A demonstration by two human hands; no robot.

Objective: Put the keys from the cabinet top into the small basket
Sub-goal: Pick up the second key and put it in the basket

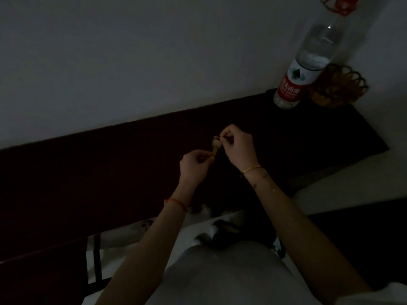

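The scene is very dim. Both my hands hold the keys [215, 145] above the dark cabinet top [132, 155]. My right hand [239, 148] pinches the ring end, and my left hand [195, 166] pinches the yellowish lower end. A pale charm shows between them. The small wicker basket [339, 88] stands at the far right corner of the cabinet top, well away from my hands, partly hidden behind a bottle.
A large clear water bottle [308, 62] with a red label stands just left of the basket against the white wall [132, 51]. Below the cabinet edge lie shoes [220, 230] on a pale floor.
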